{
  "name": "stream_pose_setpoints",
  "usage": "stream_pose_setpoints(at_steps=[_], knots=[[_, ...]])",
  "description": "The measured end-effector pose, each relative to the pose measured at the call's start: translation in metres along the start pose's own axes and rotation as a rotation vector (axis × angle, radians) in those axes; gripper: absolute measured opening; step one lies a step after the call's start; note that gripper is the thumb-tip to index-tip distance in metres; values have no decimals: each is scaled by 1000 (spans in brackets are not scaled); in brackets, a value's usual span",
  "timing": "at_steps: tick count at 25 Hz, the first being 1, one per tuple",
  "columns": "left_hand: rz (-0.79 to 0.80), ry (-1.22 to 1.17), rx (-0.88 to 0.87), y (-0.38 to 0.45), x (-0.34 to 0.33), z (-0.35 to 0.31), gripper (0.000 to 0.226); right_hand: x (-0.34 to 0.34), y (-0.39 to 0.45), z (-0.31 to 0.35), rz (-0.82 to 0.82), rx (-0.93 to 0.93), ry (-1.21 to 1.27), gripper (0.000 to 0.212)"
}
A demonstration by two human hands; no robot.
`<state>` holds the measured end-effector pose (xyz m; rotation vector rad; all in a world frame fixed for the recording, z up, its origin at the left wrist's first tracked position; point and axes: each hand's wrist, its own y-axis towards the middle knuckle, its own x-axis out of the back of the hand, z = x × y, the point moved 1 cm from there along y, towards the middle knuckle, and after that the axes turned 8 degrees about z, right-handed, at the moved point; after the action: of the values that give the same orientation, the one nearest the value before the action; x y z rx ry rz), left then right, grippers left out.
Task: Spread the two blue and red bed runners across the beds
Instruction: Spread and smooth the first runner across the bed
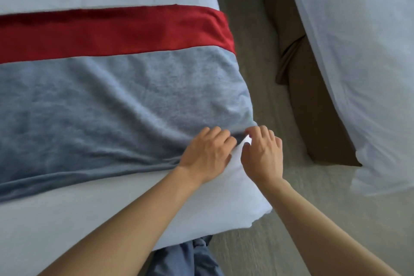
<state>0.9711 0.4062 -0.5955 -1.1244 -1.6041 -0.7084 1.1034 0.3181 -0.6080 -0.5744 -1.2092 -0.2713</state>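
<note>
A bed runner (pixel 116 98) with a wide blue band and a red stripe along its far side lies across the near bed (pixel 89 204), which has white bedding. The runner's right end hangs over the bed's right edge. My left hand (pixel 207 154) rests on the runner's near right corner with its fingers curled into the blue cloth. My right hand (pixel 263 152) is just beside it at the bed's edge, fingers bent over the corner; whether it pinches the cloth is hidden. A second bed (pixel 358 63) with white bedding stands at the right, with no runner on the part in view.
A strip of beige carpet (pixel 264 87) runs between the two beds. A brown bed skirt (pixel 300 96) hangs along the right bed's side. My blue trouser leg (pixel 192 257) shows at the bottom, close to the near bed's corner.
</note>
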Motion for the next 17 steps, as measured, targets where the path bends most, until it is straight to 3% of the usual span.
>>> stream_pose_setpoints(at_steps=[3,9,12,15,17], knots=[[72,140,-70,39,-17,-27,7,-2,7,-37,1,-131,-15,19],[191,290,54,94,-32,-20,22,-32,48,-54,21,-74,37,7],[233,390,67,116,-31,-26,40,-39,65,-53,-5,-30,141,14],[345,331,159,133,-35,-30,27,-40,75,-68,-8,39,203,12],[431,134,271,145,-30,-25,17,-34,74,-90,33,103,234,6]])
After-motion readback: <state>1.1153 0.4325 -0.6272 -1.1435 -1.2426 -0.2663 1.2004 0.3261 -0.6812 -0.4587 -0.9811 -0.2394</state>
